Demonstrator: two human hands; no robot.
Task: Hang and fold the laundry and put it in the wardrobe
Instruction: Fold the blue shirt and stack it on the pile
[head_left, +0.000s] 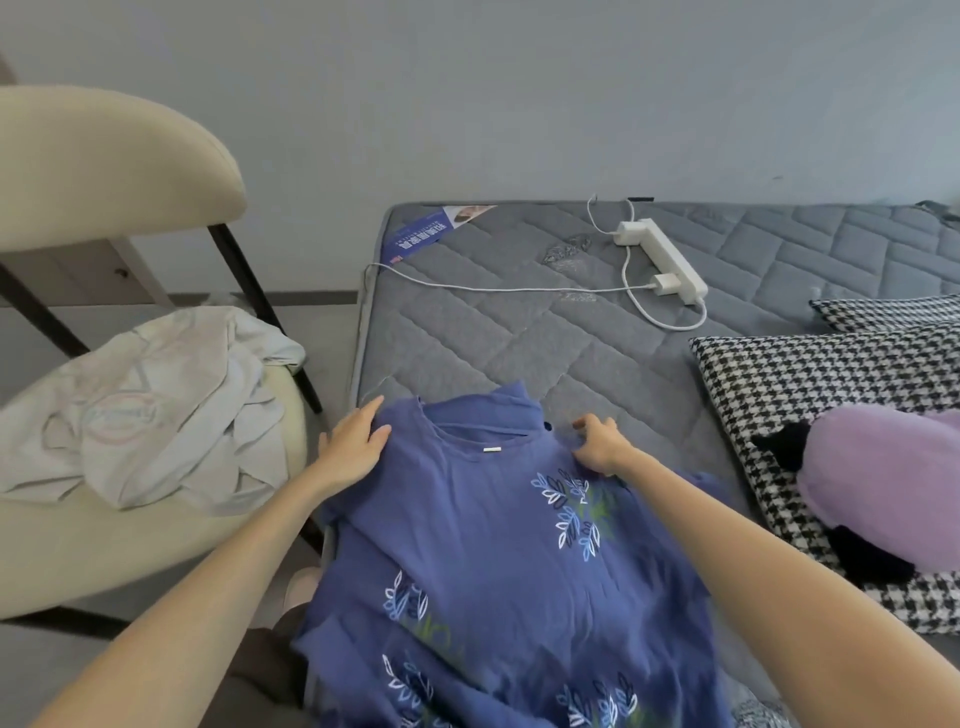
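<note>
A blue shirt (493, 545) with white and blue leaf prints lies flat on the grey quilted mattress (519, 343), collar pointing away from me. My left hand (356, 444) rests on the shirt's left shoulder, fingers spread flat. My right hand (597, 441) pinches the fabric at the right shoulder beside the collar. A pale crumpled garment (156, 415) lies heaped on the cream chair (104, 171) at the left.
A white power strip (662, 260) with a charger and white cable lies on the far part of the mattress. Houndstooth pillows (831, 395) and a purple plush toy (883, 483) sit at the right. A grey wall stands behind.
</note>
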